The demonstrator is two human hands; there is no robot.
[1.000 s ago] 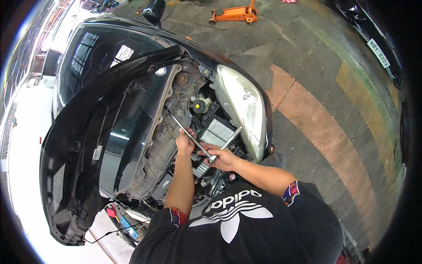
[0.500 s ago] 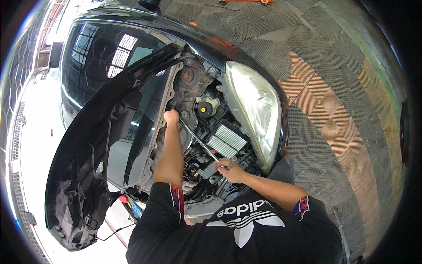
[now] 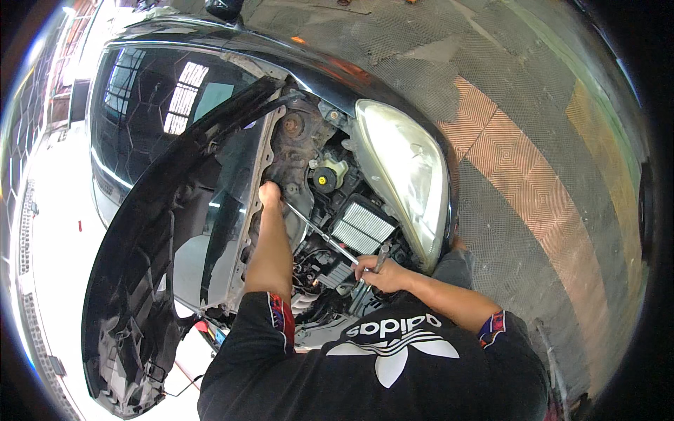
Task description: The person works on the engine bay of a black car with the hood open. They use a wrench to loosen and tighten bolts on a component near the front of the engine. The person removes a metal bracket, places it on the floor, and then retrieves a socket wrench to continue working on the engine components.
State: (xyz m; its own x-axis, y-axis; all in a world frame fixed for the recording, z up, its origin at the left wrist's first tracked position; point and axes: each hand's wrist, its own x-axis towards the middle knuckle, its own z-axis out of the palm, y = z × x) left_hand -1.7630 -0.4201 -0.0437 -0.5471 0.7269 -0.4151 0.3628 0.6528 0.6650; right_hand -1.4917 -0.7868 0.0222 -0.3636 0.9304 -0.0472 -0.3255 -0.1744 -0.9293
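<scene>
A long, thin metal extension bar (image 3: 316, 229) slants across the open engine bay. Its far end meets my left hand (image 3: 269, 194), which is closed in a fist beside the bay's rear edge, below the windshield; the fingertips are hidden. At the near end my right hand (image 3: 378, 275) is closed round the bar where a ratchet handle (image 3: 382, 257) sticks up. Beside the bar, a pleated white air filter (image 3: 363, 227) lies in its black housing. A yellow-marked black cap sits on a pale reservoir (image 3: 328, 177) beyond it.
The raised black hood (image 3: 133, 231) stands left of my left arm. A large headlight (image 3: 407, 175) borders the bay on the right, with the dark fender (image 3: 337, 70) beyond. Grey and orange floor tiles (image 3: 519, 182) spread out to the right.
My right hand has shifted slightly right with the bar's near end, and more of the ratchet handle shows. My left hand stays at the far end. The whole view has shifted a little.
</scene>
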